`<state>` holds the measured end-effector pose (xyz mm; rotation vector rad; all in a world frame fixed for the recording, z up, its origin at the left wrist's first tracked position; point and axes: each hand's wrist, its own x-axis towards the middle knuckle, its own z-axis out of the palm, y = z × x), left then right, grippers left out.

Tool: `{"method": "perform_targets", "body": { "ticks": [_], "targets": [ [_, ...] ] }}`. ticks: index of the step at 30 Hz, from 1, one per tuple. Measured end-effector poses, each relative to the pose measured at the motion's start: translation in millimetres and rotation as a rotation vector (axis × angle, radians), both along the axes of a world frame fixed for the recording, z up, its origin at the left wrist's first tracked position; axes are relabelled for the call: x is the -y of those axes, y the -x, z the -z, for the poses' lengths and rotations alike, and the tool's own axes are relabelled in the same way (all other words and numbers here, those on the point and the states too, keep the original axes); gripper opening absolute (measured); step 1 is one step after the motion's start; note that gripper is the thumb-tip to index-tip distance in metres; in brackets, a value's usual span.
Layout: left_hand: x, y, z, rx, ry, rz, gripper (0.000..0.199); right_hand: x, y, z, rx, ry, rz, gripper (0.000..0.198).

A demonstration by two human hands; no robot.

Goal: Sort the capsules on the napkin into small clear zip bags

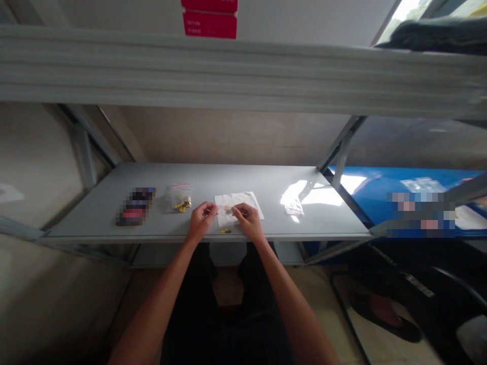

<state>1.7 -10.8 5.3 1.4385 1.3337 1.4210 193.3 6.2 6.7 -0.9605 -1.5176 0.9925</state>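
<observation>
Both hands are close together over a white cloth or tissue point(249, 199) near the front edge of the grey shelf. My left hand point(202, 219) is closed in a pinch at the left side of the cloth; what its fingertips hold is too small to make out. My right hand point(248, 219) pinches at a small pale-yellow piece point(228, 207) lying between the two hands. Several small yellow pieces point(224, 231) rest just below the cloth, between my wrists. Left of my left hand lies a clear zip bag point(180, 190) with yellow and dark pieces inside.
A second small clear bag point(293, 207) lies to the right in bright glare. At the left is a blurred-out dark object point(136, 207). An upper shelf beam point(243, 76) crosses above, carrying a red box point(210, 24). Another person's foot point(384, 309) shows at lower right, beside a blue table point(353, 195).
</observation>
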Motion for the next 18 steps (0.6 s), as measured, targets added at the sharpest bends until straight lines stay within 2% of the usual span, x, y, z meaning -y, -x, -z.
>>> {"method": "perform_targets", "body": {
  "ticks": [4,9,13,18],
  "targets": [
    [-0.4,-0.9,-0.8,0.068,-0.003,0.037,0.029,0.1,-0.6,0.4,0.024,-0.017,0.004,0.036],
    [-1.3,-0.2,-2.2,-0.023,0.02,0.138,0.028,-0.4,0.2,-0.1,0.051,-0.025,-0.056,0.038],
    [-0.5,1.3,-4.9,-0.014,0.014,0.153,0.026,-1.5,2.9,0.2,0.067,-0.005,-0.095,0.038],
    [0.2,1.6,-6.1,-0.067,-0.002,0.194,0.026,-1.0,1.3,-1.3,0.101,-0.044,-0.175,0.035]
  ]
}}
